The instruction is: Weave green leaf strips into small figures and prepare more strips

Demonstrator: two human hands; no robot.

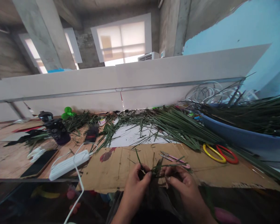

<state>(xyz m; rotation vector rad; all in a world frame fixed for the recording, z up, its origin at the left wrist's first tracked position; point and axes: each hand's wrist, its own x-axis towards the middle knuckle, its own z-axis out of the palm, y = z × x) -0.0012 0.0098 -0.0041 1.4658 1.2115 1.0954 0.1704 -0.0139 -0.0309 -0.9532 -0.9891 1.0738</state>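
Between my two hands, low over the cardboard's front edge, is a small tangle of green leaf strips (156, 168) with loose ends sticking out. My left hand (138, 182) pinches its left side between thumb and fingers. My right hand (180, 180) is closed on its right side, fingertips pressed together near a strip that runs out to the right. Just beyond my right hand, pink-handled scissors (169, 157) lie on the cardboard (107, 168). Larger scissors with yellow and red handles (220, 154) rest farther right.
Long green leaves (177, 124) are heaped behind the cardboard, partly over white paper (128, 135). A blue tub (238, 132) full of leaves stands at the right. To the left are a white power strip (70, 164) with its cable, a phone (39, 163) and a dark bottle (57, 130).
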